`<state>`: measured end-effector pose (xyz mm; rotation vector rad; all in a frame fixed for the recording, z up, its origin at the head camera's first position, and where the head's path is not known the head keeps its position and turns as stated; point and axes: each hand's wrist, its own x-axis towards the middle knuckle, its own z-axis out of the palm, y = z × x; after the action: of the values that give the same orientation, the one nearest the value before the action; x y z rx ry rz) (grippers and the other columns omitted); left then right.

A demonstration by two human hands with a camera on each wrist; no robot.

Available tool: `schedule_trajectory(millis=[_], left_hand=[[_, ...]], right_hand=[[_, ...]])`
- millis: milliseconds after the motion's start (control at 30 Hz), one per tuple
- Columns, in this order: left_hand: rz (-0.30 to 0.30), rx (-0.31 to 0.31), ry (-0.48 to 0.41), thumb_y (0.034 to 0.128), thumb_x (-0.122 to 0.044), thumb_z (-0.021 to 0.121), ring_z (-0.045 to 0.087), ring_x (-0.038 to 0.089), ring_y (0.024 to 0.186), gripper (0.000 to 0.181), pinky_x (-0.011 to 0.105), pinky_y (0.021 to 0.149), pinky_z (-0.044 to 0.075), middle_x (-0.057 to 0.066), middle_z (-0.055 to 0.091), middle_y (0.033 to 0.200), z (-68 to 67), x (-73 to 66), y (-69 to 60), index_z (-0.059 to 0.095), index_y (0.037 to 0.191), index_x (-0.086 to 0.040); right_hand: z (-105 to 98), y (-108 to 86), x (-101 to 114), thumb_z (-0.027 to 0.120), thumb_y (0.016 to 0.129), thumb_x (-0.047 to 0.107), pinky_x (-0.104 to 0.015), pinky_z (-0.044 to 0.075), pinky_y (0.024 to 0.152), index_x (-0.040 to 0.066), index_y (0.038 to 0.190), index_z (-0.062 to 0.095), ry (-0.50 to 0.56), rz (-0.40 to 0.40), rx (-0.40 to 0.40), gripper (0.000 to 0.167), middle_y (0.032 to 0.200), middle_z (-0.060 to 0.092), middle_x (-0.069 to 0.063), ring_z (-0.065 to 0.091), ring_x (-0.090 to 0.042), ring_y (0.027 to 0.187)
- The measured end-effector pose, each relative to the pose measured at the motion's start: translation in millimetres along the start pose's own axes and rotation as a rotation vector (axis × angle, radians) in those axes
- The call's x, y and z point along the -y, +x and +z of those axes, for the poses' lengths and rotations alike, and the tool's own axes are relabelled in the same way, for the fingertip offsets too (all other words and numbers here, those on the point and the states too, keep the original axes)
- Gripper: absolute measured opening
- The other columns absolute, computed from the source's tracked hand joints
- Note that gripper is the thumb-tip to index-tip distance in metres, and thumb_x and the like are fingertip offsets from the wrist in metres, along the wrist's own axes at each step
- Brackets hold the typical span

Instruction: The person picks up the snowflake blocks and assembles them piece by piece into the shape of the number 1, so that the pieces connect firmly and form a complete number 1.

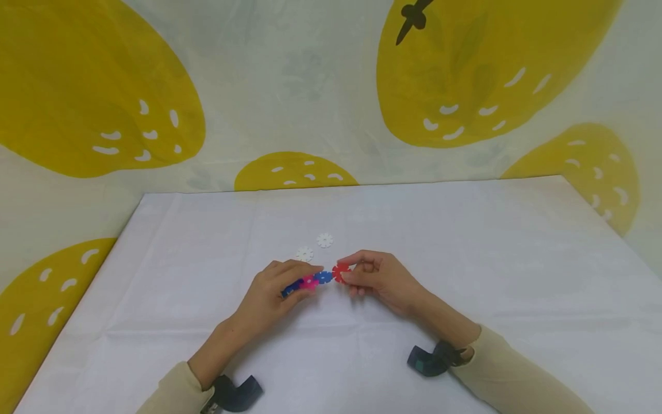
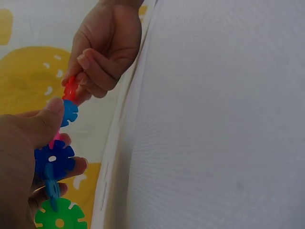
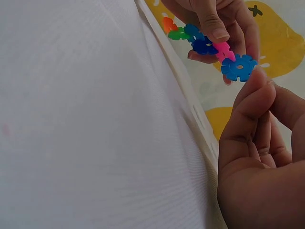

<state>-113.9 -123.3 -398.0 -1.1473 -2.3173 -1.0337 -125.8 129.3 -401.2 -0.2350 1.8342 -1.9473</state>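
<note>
My left hand (image 1: 279,287) grips a chain of notched plastic discs. In the right wrist view the chain runs from an orange disc (image 3: 168,24) through a green (image 3: 178,33), a teal, a dark blue (image 3: 205,46) and a pink disc (image 3: 224,51) to a light blue one (image 3: 233,70). A red disc (image 1: 339,272) meets the light blue disc (image 1: 324,278) at the chain's right end. Thumb and fingers of my right hand (image 1: 388,282) pinch the red disc, which is mostly hidden in the right wrist view.
Two white notched discs, one (image 1: 324,240) farther back and the other (image 1: 305,253) just behind my left hand, lie on the white-covered table (image 1: 465,230). A cloth with yellow fruit shapes hangs behind the table. Dark curved pieces (image 1: 431,359) sit at both wrists.
</note>
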Motion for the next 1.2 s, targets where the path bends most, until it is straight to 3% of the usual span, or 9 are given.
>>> schedule_trajectory(millis=[200, 367, 700, 933, 1200], left_hand=[[0.030, 0.019, -0.001, 0.0738, -0.009, 0.081, 0.063, 0.014, 0.098, 0.046, 0.029, 0.076, 0.047, -0.001, 0.068, 0.110, 1.0, 0.7, -0.9, 0.067, 0.117, -0.012], [0.044, 0.033, 0.005, 0.0734, -0.009, 0.082, 0.063, 0.013, 0.099, 0.046, 0.026, 0.074, 0.045, -0.002, 0.068, 0.109, 2.5, 0.4, -1.0, 0.068, 0.117, -0.012], [0.104, -0.008, 0.021, 0.0672, -0.007, 0.084, 0.062, 0.013, 0.079, 0.047, 0.022, 0.067, 0.048, 0.000, 0.072, 0.100, 3.4, -0.2, -2.9, 0.071, 0.112, -0.008], [0.077, 0.014, -0.036, 0.0678, -0.004, 0.083, 0.062, 0.014, 0.082, 0.046, 0.017, 0.072, 0.049, 0.001, 0.071, 0.098, 2.3, -2.2, -3.5, 0.071, 0.112, -0.006], [0.134, -0.003, -0.073, 0.0651, -0.001, 0.084, 0.063, 0.015, 0.082, 0.047, 0.019, 0.073, 0.051, 0.003, 0.072, 0.096, 5.4, -2.3, -1.6, 0.071, 0.110, -0.002]], right_hand=[[1.3, -0.8, 0.9, 0.074, 0.085, 0.015, -0.023, 0.052, 0.068, 0.002, 0.128, 0.058, 0.031, 0.004, 0.024, 0.048, 0.080, 0.064, -0.019, 0.060, -0.024, 0.069], [2.1, -1.7, 1.2, 0.075, 0.084, 0.017, -0.025, 0.052, 0.069, 0.002, 0.125, 0.060, -0.020, 0.000, 0.030, 0.046, 0.080, 0.064, -0.020, 0.061, -0.024, 0.069], [1.9, -1.6, -0.8, 0.074, 0.085, 0.014, -0.032, 0.055, 0.074, 0.001, 0.117, 0.062, -0.095, -0.009, 0.069, 0.037, 0.079, 0.065, -0.018, 0.064, -0.026, 0.069], [2.7, -1.1, -2.4, 0.072, 0.086, 0.008, -0.030, 0.055, 0.072, -0.005, 0.116, 0.060, -0.035, 0.001, 0.085, 0.035, 0.079, 0.066, -0.016, 0.065, -0.022, 0.069], [4.1, -0.5, -3.6, 0.072, 0.084, 0.004, -0.029, 0.055, 0.068, -0.008, 0.114, 0.058, 0.026, 0.003, 0.103, 0.035, 0.080, 0.066, -0.016, 0.065, -0.021, 0.068]])
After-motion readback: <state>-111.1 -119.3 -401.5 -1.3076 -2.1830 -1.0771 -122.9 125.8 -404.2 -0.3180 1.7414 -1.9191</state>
